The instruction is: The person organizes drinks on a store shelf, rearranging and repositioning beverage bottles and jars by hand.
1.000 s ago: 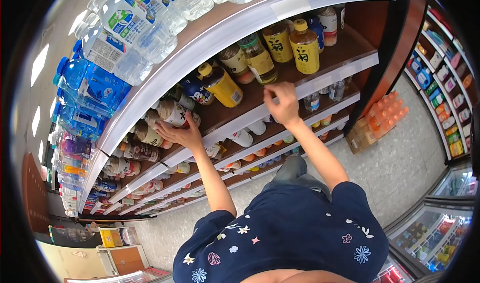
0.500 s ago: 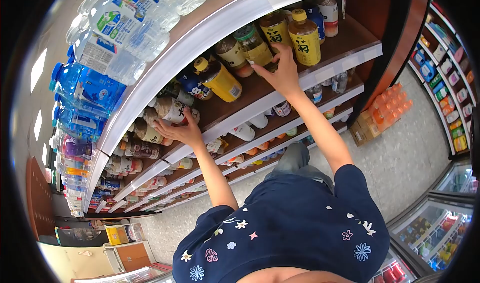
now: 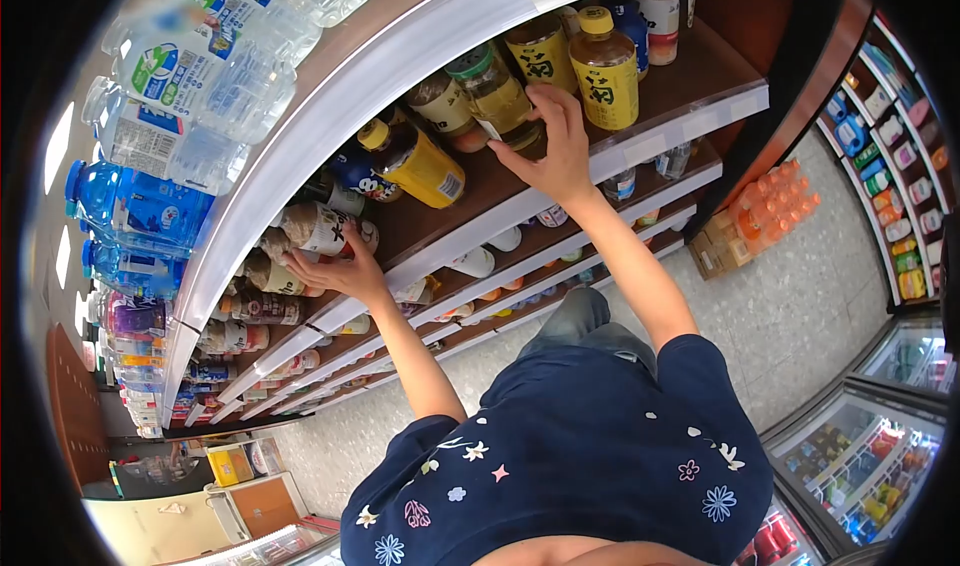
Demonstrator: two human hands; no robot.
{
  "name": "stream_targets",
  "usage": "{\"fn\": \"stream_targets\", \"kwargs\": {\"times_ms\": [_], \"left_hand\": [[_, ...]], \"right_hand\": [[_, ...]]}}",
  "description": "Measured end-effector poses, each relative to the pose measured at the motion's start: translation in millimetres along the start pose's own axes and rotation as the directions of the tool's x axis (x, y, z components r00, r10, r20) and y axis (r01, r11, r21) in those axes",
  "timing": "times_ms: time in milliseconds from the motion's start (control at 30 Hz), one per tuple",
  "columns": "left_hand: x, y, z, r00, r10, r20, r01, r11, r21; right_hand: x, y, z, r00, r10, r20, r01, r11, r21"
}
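Observation:
On the upper brown shelf (image 3: 480,191), my right hand (image 3: 555,151) is around the lower part of a green-capped bottle (image 3: 497,96), thumb on one side and fingers on the other. A yellow-capped bottle with a yellow label (image 3: 606,81) stands just right of it. My left hand (image 3: 345,266) has its fingers spread against a white-labelled bottle (image 3: 318,228) at the shelf's left part. Between my hands a dark bottle with a yellow label (image 3: 420,169) leans beside a blue bottle (image 3: 362,176).
Clear water bottles (image 3: 200,86) and large blue bottles (image 3: 140,211) line the top of the rack. Lower shelves hold many more bottles. A pack of orange bottles (image 3: 775,204) and a cardboard box (image 3: 718,246) sit on the floor at the right, near glass-door coolers (image 3: 860,456).
My right hand has moved up and left from the shelf edge to the green-capped bottle, its fingers now around it. My left hand stays at the white-labelled bottle. The view has shifted slightly.

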State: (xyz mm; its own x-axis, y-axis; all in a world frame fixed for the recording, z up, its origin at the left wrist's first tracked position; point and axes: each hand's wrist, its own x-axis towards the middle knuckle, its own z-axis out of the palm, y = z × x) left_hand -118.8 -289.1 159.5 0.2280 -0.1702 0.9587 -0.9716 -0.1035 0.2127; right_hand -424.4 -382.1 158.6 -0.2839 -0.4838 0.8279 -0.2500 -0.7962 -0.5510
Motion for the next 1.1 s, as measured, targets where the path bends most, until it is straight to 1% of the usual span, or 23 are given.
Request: {"fn": "stream_targets", "kwargs": {"times_ms": [100, 167, 233, 267, 300, 400, 433, 500, 600, 700, 800, 1000, 1100], "left_hand": [[0, 1, -2, 1.0, -0.007, 0.022, 0.007, 1.0, 0.02], [1, 1, -2, 1.0, -0.012, 0.029, 0.011, 1.0, 0.029], [0, 0, -2, 0.999, -0.011, 0.032, 0.01, 0.999, 0.04], [0, 0, -1, 0.999, -0.008, 0.031, 0.007, 0.999, 0.044], [1, 0, 0, 1.0, -0.006, 0.029, 0.005, 0.999, 0.047], [1, 4, -1, 1.0, 0.016, 0.025, -0.017, 0.999, 0.046], [0, 3, -1, 0.999, 0.022, 0.025, -0.023, 0.999, 0.048], [1, 2, 0, 0.999, 0.035, 0.02, -0.036, 0.998, 0.048], [1, 2, 1, 0.999, 0.038, 0.015, -0.039, 0.996, 0.074], [1, 3, 1, 1.0, 0.005, 0.016, -0.005, 0.998, 0.059], [2, 6, -1, 0.999, 0.014, 0.031, -0.016, 0.999, 0.045], [-1, 0, 0, 0.999, 0.004, 0.038, -0.006, 0.999, 0.051], [0, 0, 2, 1.0, 0.016, 0.009, -0.017, 0.998, 0.063]], "right_hand": [[-1, 3, -6, 0.994, -0.035, 0.1, 0.047, 0.993, -0.113], [12, -9, -16, 0.974, -0.205, 0.096, 0.225, 0.921, -0.319], [10, -8, -12, 0.979, -0.204, 0.007, 0.199, 0.949, -0.243], [2, -2, -2, 0.992, -0.101, -0.077, 0.097, 0.994, -0.052], [0, 1, 3, 0.99, 0.017, -0.139, 0.004, 0.989, 0.147], [-1, 9, -6, 1.0, -0.025, 0.006, 0.025, 0.999, 0.021], [1, 8, -10, 0.993, -0.114, 0.034, 0.117, 0.988, -0.098], [9, 4, -16, 0.953, -0.281, 0.116, 0.304, 0.898, -0.319], [2, 7, -9, 0.996, -0.085, -0.019, 0.082, 0.991, -0.107], [-1, 9, -10, 0.997, 0.004, 0.076, -0.003, 1.0, -0.024], [6, 8, -11, 0.98, -0.196, 0.036, 0.199, 0.961, -0.191], [-2, 13, -7, 0.997, -0.065, 0.032, 0.067, 0.995, -0.068], [0, 12, -6, 0.996, -0.087, 0.01, 0.087, 0.994, -0.063]]}}
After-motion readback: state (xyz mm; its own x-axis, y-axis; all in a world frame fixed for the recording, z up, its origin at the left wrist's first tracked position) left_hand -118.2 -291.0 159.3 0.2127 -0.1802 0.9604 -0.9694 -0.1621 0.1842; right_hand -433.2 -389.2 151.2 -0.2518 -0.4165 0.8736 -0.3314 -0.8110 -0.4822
